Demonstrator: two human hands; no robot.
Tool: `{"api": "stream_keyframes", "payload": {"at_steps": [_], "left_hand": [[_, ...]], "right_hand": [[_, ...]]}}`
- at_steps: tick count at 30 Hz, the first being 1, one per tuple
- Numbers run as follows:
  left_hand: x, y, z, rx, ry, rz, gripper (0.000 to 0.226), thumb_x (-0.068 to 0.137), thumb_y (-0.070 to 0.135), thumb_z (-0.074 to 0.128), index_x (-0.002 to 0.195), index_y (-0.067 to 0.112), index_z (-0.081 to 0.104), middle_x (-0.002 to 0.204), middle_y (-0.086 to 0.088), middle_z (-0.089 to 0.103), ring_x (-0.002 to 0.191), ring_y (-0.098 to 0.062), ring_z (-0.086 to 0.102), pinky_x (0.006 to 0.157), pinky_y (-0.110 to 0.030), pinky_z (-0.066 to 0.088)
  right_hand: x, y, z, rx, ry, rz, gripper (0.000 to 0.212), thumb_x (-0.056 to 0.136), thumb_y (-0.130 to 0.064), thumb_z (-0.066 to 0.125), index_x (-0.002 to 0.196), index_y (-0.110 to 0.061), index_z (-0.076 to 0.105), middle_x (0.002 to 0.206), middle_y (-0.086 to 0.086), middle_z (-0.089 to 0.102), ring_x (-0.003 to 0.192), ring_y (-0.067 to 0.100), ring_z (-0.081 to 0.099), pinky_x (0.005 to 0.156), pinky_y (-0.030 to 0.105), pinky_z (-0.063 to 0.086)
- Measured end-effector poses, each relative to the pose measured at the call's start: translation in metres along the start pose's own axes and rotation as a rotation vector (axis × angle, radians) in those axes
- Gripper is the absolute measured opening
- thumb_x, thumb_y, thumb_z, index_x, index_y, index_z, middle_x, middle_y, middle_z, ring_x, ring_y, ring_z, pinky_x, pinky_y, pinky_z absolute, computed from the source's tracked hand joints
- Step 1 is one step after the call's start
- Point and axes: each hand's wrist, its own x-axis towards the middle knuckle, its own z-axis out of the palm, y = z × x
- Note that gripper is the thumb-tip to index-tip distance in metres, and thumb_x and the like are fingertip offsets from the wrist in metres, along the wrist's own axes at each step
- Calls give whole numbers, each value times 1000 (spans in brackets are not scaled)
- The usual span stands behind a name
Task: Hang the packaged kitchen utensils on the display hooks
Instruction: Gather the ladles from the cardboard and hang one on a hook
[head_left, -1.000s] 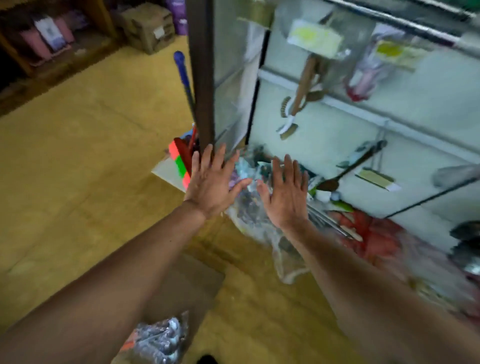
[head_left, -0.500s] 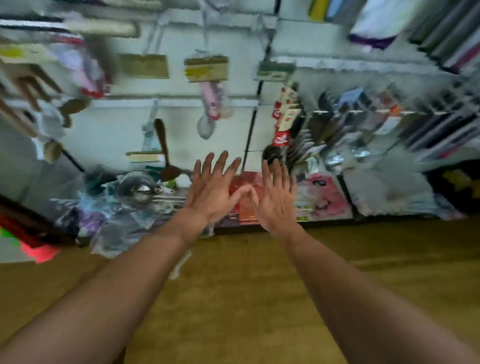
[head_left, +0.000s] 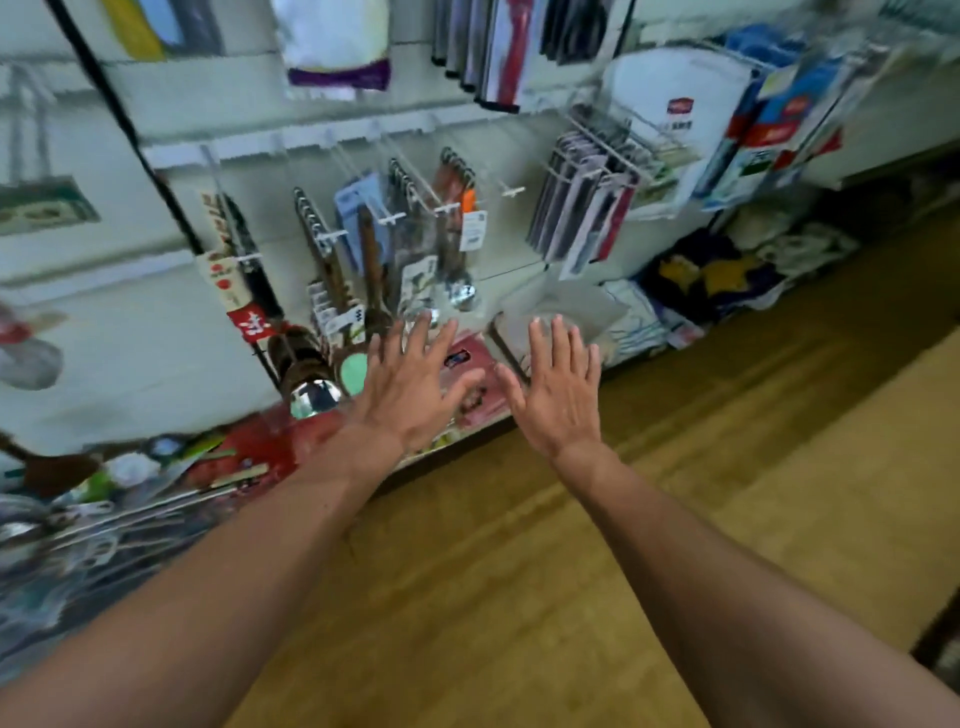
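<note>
2 hands & 2 bare arms, both held out toward the white wall. The left hand & right hand are side by side in front of the wall, near each other but apart. Backs face me, fingers are straight & spread wide. Neither one holds a thing.

On the wall above the hands I count 5 hooks w/ white tips, all in 1 row. More may be lost in the blur. Most carry packs of utensils that hang down: long brown wood handles, thin see-thru bags, paper tags. The hook at the right end looks bare. 1 shiny round ladle hangs low on the wall, just left of the left hand.

More packs lie in a heap at the foot of the wall, far left. It is crinkly plastic & metal, too blurry to count.

1 black pole slants up the left part of the wall. 1 bunch of flat grey packs hangs on wire hooks further right. 1 pink pack lies at the foot of the wall & shows between the 2 hands. The left hand's fingers cover the low ends of some hanging packs.

Below the wall, the floor is smooth yellow-brown wood.
</note>
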Motion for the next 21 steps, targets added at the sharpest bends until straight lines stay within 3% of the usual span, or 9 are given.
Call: {"api": "stream_keyframes", "payload": {"at_steps": [6, 11, 15, 18, 21], "left_hand": [[79, 7, 11, 11, -4, 20, 81, 90, 77, 14, 158, 33, 10, 167, -4, 9, 152, -30, 6, 122, -55, 9], [151, -8, 35, -27, -10, 0, 76, 94, 74, 20, 157, 34, 10, 167, -2, 7, 152, -30, 8, 122, -56, 9], [191, -22, 59, -54, -23, 6, 71, 97, 67, 28, 158, 31, 15, 166, -5, 13, 150, -33, 16, 122, -52, 15], [213, -29, 70, -139, -8, -16, 66, 99, 60, 34, 155, 25, 27, 155, -11, 38, 137, -35, 41, 109, -49, 40], [245, -32, 79, -290, 78, -134, 49, 101, 46, 45, 142, 19, 45, 124, -14, 65, 111, -36, 61, 87, -48, 52]], "right_hand": [[63, 13, 13, -19, -31, -27, 83, 91, -71, -1, 158, -22, 3, 165, 10, -1, 152, 29, -3, 122, 51, -3], [135, 12, 47, -27, -82, -56, 72, 100, -60, 21, 158, -22, -1, 165, 10, -6, 152, 28, -7, 122, 51, -7], [175, 12, 80, -12, -121, -42, 71, 101, -59, 19, 158, -21, -1, 165, 9, -5, 152, 29, -7, 122, 50, -4], [194, 15, 98, 56, -161, -19, 73, 98, -63, 12, 158, -21, 8, 164, 10, 10, 152, 29, 7, 123, 49, 6], [225, 26, 121, 213, -460, 13, 66, 99, -59, 31, 153, -21, 24, 147, 10, 47, 135, 32, 45, 109, 44, 35]]}}
